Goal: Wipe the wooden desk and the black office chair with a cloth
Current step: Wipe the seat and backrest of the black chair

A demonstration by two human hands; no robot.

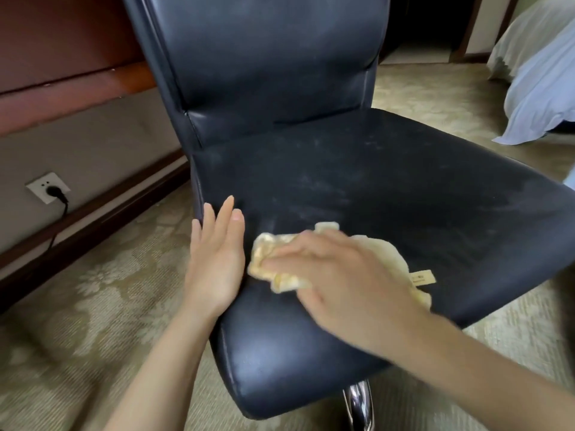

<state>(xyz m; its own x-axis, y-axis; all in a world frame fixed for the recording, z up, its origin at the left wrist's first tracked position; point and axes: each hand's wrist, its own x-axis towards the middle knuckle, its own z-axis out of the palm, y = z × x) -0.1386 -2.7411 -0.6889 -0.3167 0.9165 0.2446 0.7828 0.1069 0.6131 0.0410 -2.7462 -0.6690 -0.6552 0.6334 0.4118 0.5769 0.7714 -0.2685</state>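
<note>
The black office chair [389, 188] fills the middle of the head view, its leather seat dusty and streaked. A crumpled yellow cloth [385, 253] with a small label lies on the front left part of the seat. My right hand [339, 275] lies flat on top of the cloth and presses it down, blurred by motion. My left hand [216, 259] rests with straight fingers against the seat's left edge, holding nothing. The wooden desk's underside [62, 98] shows at the upper left.
A wall socket [48, 186] with a black plug and cable sits low on the left wall above a dark skirting board. A bed with pale linen [541, 73] stands at the upper right. Patterned carpet surrounds the chair, whose chrome base leg [357, 402] shows below.
</note>
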